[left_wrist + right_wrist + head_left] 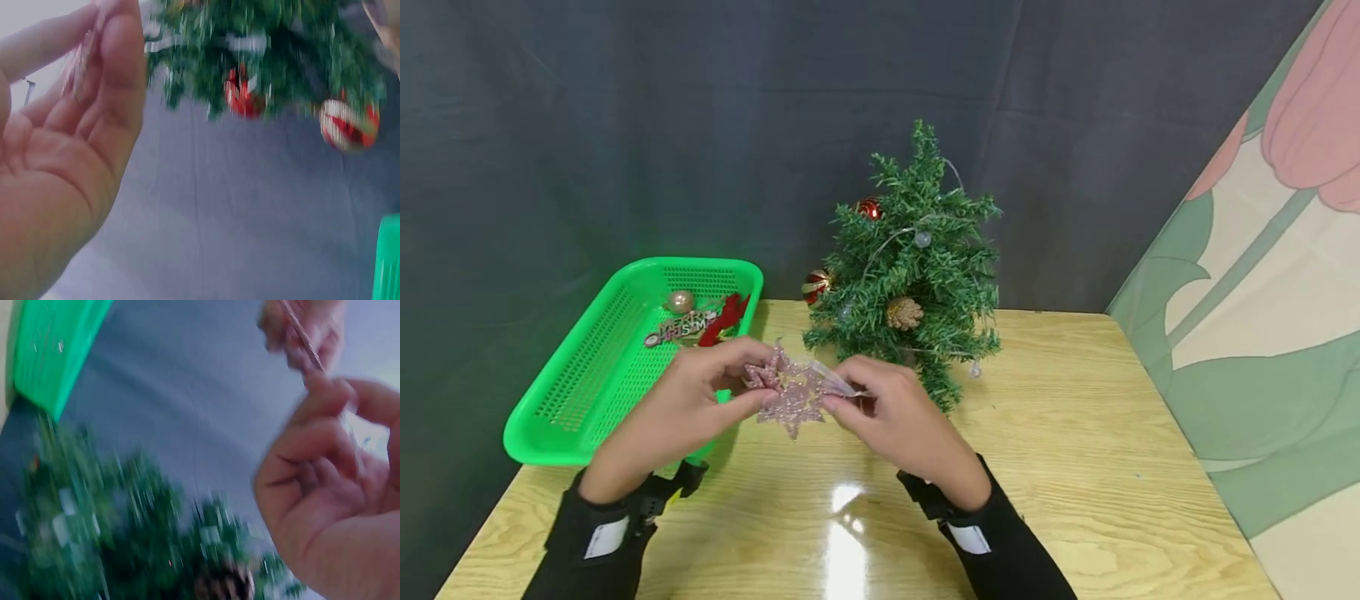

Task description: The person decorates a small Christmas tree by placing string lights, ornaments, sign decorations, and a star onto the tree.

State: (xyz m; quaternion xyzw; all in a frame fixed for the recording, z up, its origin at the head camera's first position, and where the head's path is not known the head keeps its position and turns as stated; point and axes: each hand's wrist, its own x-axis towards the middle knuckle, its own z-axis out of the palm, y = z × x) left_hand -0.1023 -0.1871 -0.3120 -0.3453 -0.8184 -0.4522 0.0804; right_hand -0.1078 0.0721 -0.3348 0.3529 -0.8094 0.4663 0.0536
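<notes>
A pink glittery star ornament (793, 400) is held up over the table between both hands, in front of the tree. My left hand (688, 392) pinches its left points between thumb and fingers. At its right side my right hand (898, 412) pinches the star's edge together with a pale, translucent strip (831, 377). In the right wrist view the star (303, 336) shows edge-on as a thin line between the two hands. Curled fingers partly cover the star (80, 65) in the left wrist view.
A small green Christmas tree (917, 258) stands behind the hands, with red baubles (817, 286), a pine cone (904, 313) and a light string. To the left, a green basket (553, 367) holds a Merry Christmas sign (681, 327), a pale bauble (681, 301) and a red ornament (726, 318).
</notes>
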